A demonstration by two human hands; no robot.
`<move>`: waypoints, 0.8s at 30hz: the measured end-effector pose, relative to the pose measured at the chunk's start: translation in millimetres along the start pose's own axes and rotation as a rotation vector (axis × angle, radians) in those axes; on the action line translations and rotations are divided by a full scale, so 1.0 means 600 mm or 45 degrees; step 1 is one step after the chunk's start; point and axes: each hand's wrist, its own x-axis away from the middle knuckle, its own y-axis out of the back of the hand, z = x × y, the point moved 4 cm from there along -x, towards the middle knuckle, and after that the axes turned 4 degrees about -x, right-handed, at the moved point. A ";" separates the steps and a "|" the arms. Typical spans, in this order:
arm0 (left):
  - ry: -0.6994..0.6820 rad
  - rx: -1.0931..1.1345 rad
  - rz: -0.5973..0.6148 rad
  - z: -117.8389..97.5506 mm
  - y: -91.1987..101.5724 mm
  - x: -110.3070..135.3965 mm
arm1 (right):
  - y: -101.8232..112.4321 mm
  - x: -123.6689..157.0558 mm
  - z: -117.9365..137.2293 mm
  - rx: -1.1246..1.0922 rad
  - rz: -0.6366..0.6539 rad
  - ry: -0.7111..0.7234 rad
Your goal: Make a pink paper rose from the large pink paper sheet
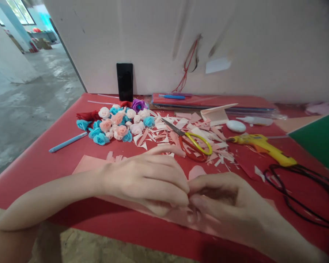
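Over the front of the red table, my left hand (150, 179) and my right hand (224, 201) meet with fingers closed in a pinch. A small rounded pink paper piece (196, 172) sticks up at their fingertips. Most of what lies between the fingers is hidden. Beneath both hands spreads a pink paper sheet (89, 165). Just beyond them, scissors (199, 143) with one yellow and one red handle rest on pink and white paper scraps (164, 133). Paper roses (117, 124) in blue, pink, white, red and purple are heaped at the left.
A yellow glue gun (265, 146) lies at the right, its black cord (287, 197) looped near the edge. A phone (125, 82) leans on the wall. A blue pen (68, 142), a white oval object (235, 126), a plastic bottle (259, 120) and a green board (318, 138) are also around.
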 end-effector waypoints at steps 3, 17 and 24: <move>0.098 -0.031 -0.073 0.000 -0.002 0.002 | 0.005 0.002 0.014 0.296 -0.138 0.284; 0.492 0.440 -0.382 0.015 -0.027 0.015 | -0.018 0.036 0.057 1.077 -0.472 0.964; 0.568 0.625 -0.442 0.016 -0.036 0.017 | -0.016 0.038 0.038 1.161 -0.478 1.005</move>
